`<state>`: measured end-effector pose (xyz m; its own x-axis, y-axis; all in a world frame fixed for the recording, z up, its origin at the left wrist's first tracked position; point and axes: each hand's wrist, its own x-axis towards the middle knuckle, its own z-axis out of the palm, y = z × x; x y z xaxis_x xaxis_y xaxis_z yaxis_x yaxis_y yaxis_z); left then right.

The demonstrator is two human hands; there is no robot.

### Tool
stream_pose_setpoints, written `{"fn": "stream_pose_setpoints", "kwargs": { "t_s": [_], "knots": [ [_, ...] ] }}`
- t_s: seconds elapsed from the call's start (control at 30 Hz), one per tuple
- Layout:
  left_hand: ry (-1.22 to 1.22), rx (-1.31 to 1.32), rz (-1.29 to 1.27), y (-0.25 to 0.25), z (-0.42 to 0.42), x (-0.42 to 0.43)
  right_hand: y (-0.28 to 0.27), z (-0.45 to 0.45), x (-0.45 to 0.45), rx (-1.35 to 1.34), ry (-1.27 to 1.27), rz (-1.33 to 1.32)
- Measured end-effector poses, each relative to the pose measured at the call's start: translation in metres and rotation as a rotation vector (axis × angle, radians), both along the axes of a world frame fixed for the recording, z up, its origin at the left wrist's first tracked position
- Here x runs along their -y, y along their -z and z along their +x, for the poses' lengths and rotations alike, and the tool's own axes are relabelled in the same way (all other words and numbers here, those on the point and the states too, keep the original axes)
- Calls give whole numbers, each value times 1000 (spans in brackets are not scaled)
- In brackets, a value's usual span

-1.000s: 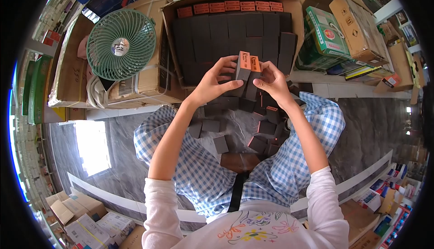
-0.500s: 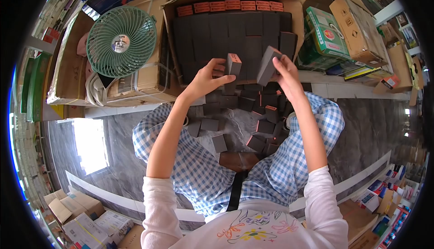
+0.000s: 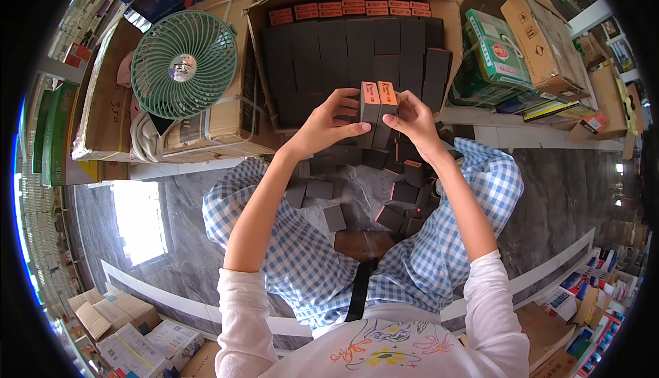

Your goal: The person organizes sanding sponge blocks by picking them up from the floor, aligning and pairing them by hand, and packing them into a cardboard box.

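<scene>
Two small black boxes with orange printed ends stand side by side between my hands. My left hand (image 3: 335, 119) grips the left small box (image 3: 370, 112), thumb in front and fingers behind. Around the right small box (image 3: 386, 117) close the thumb and fingers of my right hand (image 3: 413, 123). Both are held upright, orange ends up, at the near edge of a large cardboard carton (image 3: 259, 69). Rows of black boxes (image 3: 329, 49) fill much of that carton, with orange ends showing along its far side.
Loose black boxes (image 3: 334, 217) lie scattered on the grey marbled floor (image 3: 357, 189) between my legs. A green fan (image 3: 184, 66) rests on a cardboard box at the left. To the right stand a green box (image 3: 494, 49) and a brown carton (image 3: 546, 49).
My right hand has moved left and brought its box against the one in my left hand. That box was tilted and apart before; now both are upright together.
</scene>
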<state>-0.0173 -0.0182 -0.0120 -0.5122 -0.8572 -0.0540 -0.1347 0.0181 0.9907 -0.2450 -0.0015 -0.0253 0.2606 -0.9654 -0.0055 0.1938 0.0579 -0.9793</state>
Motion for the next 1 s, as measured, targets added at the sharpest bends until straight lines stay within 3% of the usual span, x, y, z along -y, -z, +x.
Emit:
{"fn": "stream_pose_setpoints", "kwargs": {
  "t_s": [0.4, 0.47, 0.57, 0.73, 0.8, 0.83, 1.0],
  "knots": [
    [13, -61, -17, 2, 0, 2, 1, 0, -1, -26, -8, -7],
    [87, 135, 59, 6, 11, 9, 2, 0, -1, -46, 6, 9],
    [210, 852, -160, -8, 27, 1, -1, -3, 0, 3, 88, 49],
    [-82, 689, -227, -5, 22, 4, -3, -3, 3, 52, 84, 58],
    [-142, 165, -149, -5, 17, 10, -3, -2, 1, -5, 36, 50],
    [-145, 30, -59, -5, 15, 11, -2, -1, 0, -38, 19, 41],
    [-56, 35, -113, -2, 12, 8, 2, 2, -2, -49, -13, 53]
  ]
}}
